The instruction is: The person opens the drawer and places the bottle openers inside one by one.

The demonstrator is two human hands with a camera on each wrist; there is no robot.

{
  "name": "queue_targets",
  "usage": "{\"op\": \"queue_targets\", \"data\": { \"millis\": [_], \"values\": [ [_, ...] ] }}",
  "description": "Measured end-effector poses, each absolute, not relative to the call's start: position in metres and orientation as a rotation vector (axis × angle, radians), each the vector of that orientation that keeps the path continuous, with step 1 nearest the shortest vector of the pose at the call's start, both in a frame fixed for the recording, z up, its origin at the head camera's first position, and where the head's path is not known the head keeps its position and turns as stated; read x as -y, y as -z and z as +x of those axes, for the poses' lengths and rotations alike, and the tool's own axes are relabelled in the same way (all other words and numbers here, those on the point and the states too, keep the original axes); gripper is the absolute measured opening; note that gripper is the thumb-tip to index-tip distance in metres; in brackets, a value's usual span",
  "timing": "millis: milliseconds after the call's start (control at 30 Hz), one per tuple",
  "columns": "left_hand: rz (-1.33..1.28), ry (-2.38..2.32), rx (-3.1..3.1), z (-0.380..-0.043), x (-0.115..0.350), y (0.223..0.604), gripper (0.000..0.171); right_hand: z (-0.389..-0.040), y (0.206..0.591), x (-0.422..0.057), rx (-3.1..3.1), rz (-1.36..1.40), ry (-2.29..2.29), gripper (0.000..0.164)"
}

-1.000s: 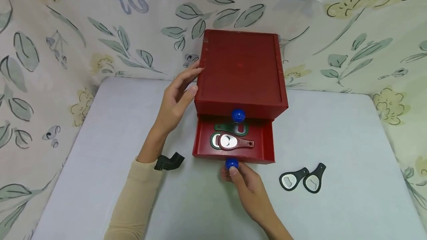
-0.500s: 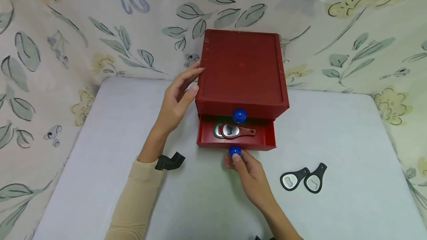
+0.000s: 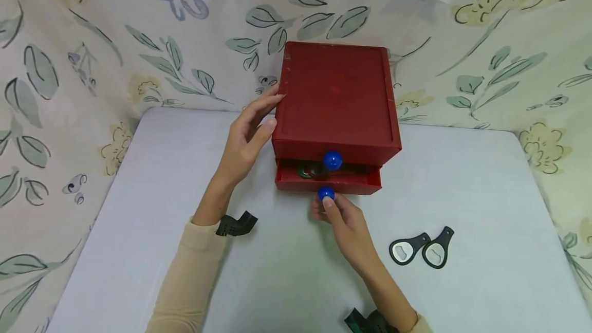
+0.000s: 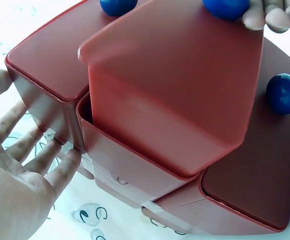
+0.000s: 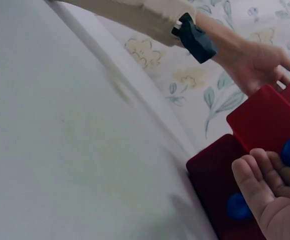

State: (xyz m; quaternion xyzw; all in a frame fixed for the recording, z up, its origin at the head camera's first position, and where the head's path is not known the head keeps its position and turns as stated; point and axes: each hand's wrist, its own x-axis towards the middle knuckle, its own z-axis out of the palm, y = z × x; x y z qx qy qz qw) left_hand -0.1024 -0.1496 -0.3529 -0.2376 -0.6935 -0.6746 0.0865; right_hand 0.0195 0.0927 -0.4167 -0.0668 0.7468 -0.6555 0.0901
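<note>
A red cabinet [image 3: 335, 94] with blue round knobs stands at the back of the table. One drawer [image 3: 289, 183], the middle one in the left wrist view, sticks partly out below the top one. My right hand [image 3: 348, 230] pinches that drawer's blue knob [image 3: 326, 192] between thumb and fingers. With fingers spread and fairly straight, my left hand [image 3: 245, 140] rests against the cabinet's left side. Deep in the drawer, a green-rimmed bottle opener [image 3: 304, 170] and a dark red one show only in part, in shadow. Two black bottle openers [image 3: 402, 252] [image 3: 435, 254] lie on the table at right.
A white table [image 3: 490, 194] carries everything, with floral cloth [image 3: 185, 40] hanging behind and at the sides. Black wrist straps [image 3: 237, 224] sit on both forearms. In the left wrist view another blue knob [image 4: 283, 93] marks the drawer below the pulled-out one.
My right hand has pushed the drawer further into the cabinet, so the bottle openers inside have slid mostly out of sight. My left hand stays at the cabinet's side.
</note>
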Motion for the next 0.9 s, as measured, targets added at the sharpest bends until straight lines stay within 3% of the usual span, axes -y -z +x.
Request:
{"op": "queue_targets", "data": {
  "millis": [367, 900],
  "values": [
    [-0.710, 2.010, 2.062, -0.103, 0.150, 0.353, 0.046, 0.001, 0.414, -0.090, -2.203, -0.186, 1.982, 0.039],
    [-0.726, 2.020, 2.044, -0.103, 0.150, 0.354, 0.046, -0.014, 0.417, -0.084, -2.243, -0.124, 2.019, 0.037]
  ]
}}
